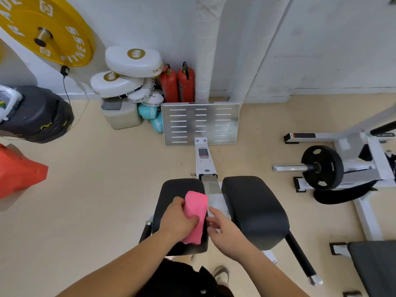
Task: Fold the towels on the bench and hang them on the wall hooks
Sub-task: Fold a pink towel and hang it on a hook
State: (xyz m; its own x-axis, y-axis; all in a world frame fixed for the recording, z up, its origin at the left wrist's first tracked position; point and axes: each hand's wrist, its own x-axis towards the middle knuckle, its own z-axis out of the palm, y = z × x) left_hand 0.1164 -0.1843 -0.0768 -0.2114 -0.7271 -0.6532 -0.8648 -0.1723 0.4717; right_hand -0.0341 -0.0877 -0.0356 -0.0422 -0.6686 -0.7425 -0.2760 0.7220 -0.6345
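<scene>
A pink towel (195, 211), folded into a narrow strip, lies on the left black pad (175, 189) of the bench. My left hand (177, 219) grips the strip across its middle, thumb over the top. My right hand (225, 228) hovers just right of the towel with fingers apart, its fingertips close to the towel's edge, holding nothing. No wall hooks are in view.
The bench's right pad (255, 209) and its metal footplate (200, 123) lie ahead. Boxing pads (132, 61) and two red extinguishers (177, 82) stand by the wall. A barbell with a black plate (321, 167) is at right, a yellow plate (47, 28) at upper left.
</scene>
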